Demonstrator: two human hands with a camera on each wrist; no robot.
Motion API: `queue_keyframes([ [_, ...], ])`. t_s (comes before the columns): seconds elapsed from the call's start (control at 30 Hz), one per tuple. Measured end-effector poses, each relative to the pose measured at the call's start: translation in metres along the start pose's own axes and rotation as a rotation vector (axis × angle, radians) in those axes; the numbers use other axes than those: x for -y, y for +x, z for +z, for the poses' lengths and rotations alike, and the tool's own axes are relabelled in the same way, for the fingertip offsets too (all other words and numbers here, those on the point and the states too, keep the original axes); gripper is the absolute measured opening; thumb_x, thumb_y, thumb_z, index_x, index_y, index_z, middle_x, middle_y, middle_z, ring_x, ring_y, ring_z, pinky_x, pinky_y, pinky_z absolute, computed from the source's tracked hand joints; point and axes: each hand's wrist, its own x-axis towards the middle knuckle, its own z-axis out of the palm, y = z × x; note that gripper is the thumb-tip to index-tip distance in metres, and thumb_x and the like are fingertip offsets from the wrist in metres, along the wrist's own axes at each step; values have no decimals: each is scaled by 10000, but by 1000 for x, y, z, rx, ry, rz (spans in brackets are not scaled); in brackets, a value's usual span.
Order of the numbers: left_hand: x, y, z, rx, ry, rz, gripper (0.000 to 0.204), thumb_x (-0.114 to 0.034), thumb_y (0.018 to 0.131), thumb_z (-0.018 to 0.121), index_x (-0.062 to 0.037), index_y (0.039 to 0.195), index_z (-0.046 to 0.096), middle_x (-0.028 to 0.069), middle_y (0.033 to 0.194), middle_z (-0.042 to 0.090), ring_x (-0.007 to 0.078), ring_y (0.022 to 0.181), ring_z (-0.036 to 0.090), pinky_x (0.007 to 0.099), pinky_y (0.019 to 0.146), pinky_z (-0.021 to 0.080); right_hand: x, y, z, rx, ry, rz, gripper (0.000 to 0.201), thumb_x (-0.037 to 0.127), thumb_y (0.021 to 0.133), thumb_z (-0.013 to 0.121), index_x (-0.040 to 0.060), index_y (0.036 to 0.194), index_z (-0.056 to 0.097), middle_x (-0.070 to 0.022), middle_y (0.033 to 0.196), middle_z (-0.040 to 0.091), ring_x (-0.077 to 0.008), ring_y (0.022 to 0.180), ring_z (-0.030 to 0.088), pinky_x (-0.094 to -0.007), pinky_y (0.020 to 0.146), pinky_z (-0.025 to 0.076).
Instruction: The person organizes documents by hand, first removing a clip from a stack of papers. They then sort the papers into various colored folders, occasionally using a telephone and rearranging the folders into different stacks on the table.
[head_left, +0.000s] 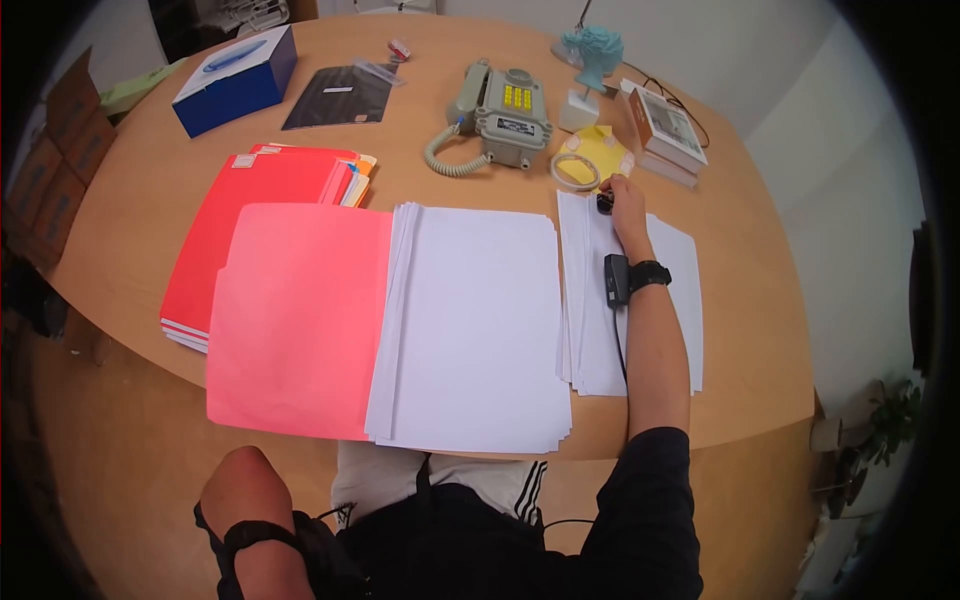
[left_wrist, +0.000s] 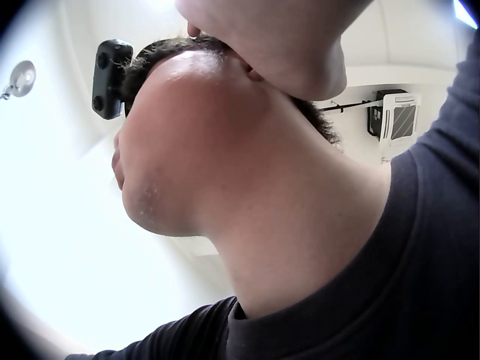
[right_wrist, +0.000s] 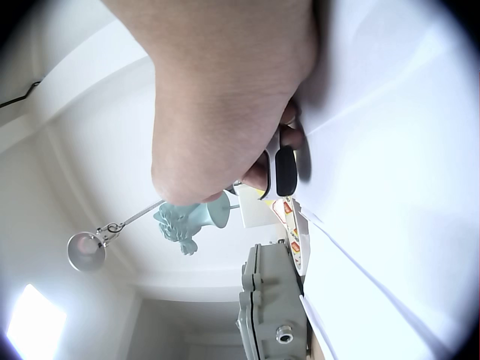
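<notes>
Papers [head_left: 588, 320] lie under the right hand [head_left: 628, 212], gripping a black object [right_wrist: 286, 171]; left hand's [left_wrist: 277, 45] spread I cannot tell.

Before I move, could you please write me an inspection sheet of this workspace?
Surface: table wooden, no spill seen.
Job's things: pink folder open, papers on its right part; right pile beside them; red folders at left.
Clutter: box, phone, bust and books beyond the papers.
Hands: right hand grips a small black item at the right pile's far end; left hand raised by the head, fingers mostly hidden.
Cables: wrist cable crosses the right pile; phone cord coiled.
Surroundings: cartons at left, plant at right.
</notes>
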Motion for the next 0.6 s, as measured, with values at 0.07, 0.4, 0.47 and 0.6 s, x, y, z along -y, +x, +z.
queue_keyframes([
  [0.07, 3, 4, 3, -42, -154, 44, 1237, -787, 436, 713, 120, 1259, 544, 306, 1283, 569, 415, 1241, 539, 475, 1052, 429, 3, -1, 0, -7, -7, -7, 449, 309, 974, 466, -65, 853, 684, -162, 801, 687, -220, 756, 628, -336, 723, 471],
  [0.4, -101, 50, 75, -397, -425, -608, 576, -357, 925, 606, 92, 1279, 535, 249, 1317, 559, 352, 1242, 539, 459, 1066, 417, -2, 0, 0, -2, 17, -12, 439, 302, 974, 468, -62, 861, 686, -164, 816, 692, -221, 774, 634, -338, 738, 478],
  [0.47, -103, 49, 75, -370, -371, -591, 562, -347, 933, 597, 89, 1283, 534, 246, 1321, 557, 347, 1246, 535, 454, 1069, 415, 1, 0, 0, 4, 20, 31, 437, 300, 973, 469, -63, 861, 684, -163, 823, 693, -222, 782, 635, -337, 745, 478],
  [0.6, -104, 43, 73, -318, -270, -549, 533, -325, 950, 578, 82, 1290, 532, 239, 1329, 553, 337, 1254, 527, 443, 1074, 410, -7, 3, -2, 11, 6, 4, 434, 296, 968, 468, -69, 864, 678, -170, 865, 696, -246, 816, 639, -333, 781, 473],
])
